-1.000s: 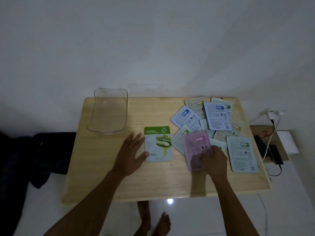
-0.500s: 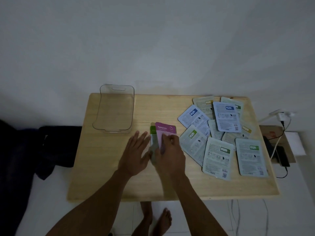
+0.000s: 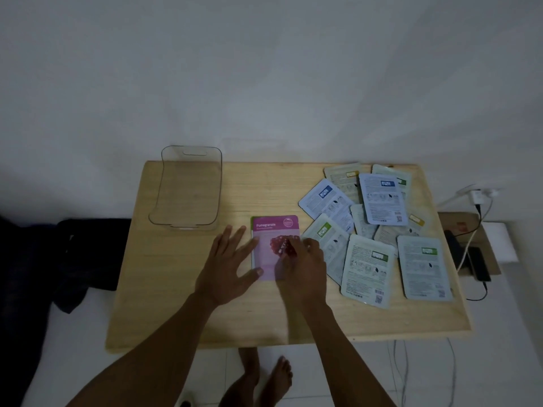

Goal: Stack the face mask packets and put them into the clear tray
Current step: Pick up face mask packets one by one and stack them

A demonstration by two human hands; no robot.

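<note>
- The right hand [image 3: 302, 268] lies flat on the pomegranate packet [image 3: 274, 230], pressing rather than gripping; the left hand [image 3: 227, 262] rests open and empty, fingertips touching the packet's left edge.
- That packet tops a two-high stack at mid-table; a green sliver [image 3: 251, 227] peeks out left.
- Risk: slick foil could slide and skew the pile once the pressure is lifted.
- Count: about ten loose packets [image 3: 367, 268] overlapping on the right, one clear tray [image 3: 188, 189], still empty, well apart at the back left.
</note>
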